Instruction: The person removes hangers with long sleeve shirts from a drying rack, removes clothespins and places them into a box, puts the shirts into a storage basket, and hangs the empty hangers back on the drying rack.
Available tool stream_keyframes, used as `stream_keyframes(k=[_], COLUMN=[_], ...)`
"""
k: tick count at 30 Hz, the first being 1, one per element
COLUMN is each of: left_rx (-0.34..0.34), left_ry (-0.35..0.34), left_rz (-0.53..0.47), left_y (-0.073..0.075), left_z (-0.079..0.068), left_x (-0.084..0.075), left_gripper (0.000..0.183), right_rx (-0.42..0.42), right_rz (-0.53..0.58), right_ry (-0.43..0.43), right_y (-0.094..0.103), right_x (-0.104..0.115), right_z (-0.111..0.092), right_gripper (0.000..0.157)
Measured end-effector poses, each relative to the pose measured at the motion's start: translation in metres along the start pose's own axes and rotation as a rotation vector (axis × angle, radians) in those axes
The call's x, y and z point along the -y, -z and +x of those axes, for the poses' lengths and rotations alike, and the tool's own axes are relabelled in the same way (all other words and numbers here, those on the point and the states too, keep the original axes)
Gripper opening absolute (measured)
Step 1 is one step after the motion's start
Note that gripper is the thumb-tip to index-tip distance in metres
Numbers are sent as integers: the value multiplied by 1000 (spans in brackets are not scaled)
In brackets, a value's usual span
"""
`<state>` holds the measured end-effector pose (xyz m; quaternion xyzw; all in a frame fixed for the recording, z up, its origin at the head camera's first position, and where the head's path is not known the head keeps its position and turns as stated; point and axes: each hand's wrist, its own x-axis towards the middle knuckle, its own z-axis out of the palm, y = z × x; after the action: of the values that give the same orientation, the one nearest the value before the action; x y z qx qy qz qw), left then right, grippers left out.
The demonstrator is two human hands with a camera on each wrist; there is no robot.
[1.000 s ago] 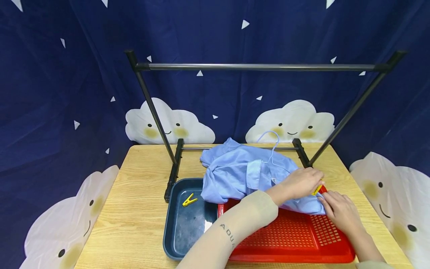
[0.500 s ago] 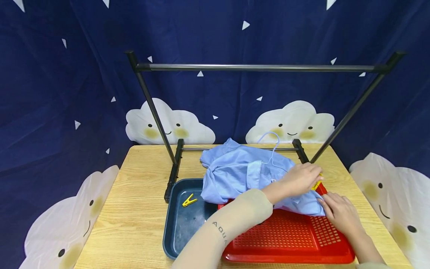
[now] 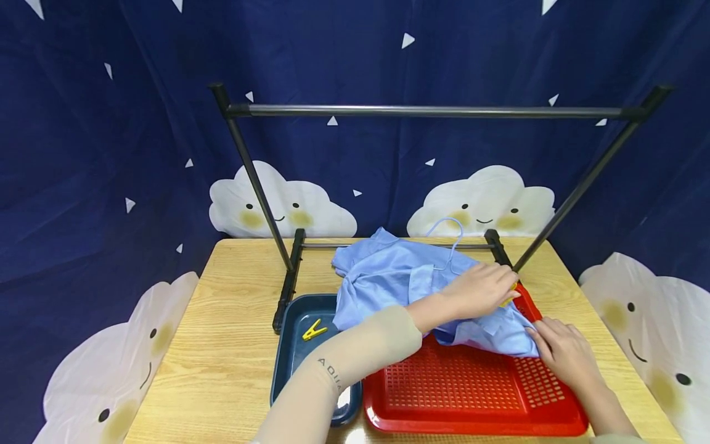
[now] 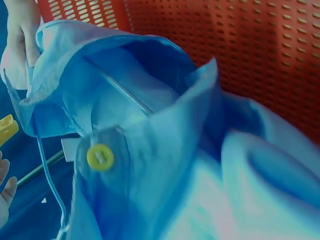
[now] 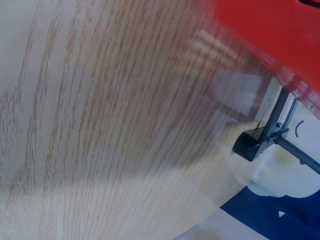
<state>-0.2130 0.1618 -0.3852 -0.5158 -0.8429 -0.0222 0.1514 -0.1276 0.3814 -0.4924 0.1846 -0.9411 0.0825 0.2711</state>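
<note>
A light blue shirt (image 3: 383,277) lies bunched over the red basket, and a blue hanger (image 3: 458,237) pokes its hook out of it. My left hand (image 3: 481,288) holds a yellow clothespin (image 3: 509,298) above the shirt's right part; the fingers partly hide it. In the left wrist view, that clothespin (image 4: 7,129) sits near my fingertips, apart from the cloth. My right hand (image 3: 567,351) pinches the shirt's edge at the basket's right side. The left wrist view shows the shirt's gaping opening, a thin rod inside it and a yellow button (image 4: 100,157). The right wrist view shows neither hand.
The red basket (image 3: 477,425) stands at the table's front right. Left of it, a dark blue tray (image 3: 299,370) holds another yellow clothespin (image 3: 314,330). Behind rises a black rack with a horizontal rail (image 3: 427,111). Bare wood (image 3: 222,345) shows at left.
My left hand has moved left with the clothespin, drawing away from the right hand and baring more of the shirt's edge. The right hand stays in place, pinching the cloth.
</note>
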Motion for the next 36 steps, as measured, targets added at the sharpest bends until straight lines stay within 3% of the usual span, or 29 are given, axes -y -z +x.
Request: stream_keyframes(k=[12,19,27,36], left_rx=[-127,-120,-221,-253], left_ry=[-60,-56,-54,-19], left_rz=[126,97,105,99], left_y=[9,7,15,18], left_z=[-36,-53,-72,-95], left_x=[18,32,43,57], left_gripper=[29,27,27,26], right_rx=[27,59,56,75], right_rz=[3,7,1,-7], right_ry=[-18,-40,-32,-42], right_y=[0,2,1,2], right_x=[0,1,-2,-1], right_z=[1,1,1,1], right_gripper=[17,16,17,17])
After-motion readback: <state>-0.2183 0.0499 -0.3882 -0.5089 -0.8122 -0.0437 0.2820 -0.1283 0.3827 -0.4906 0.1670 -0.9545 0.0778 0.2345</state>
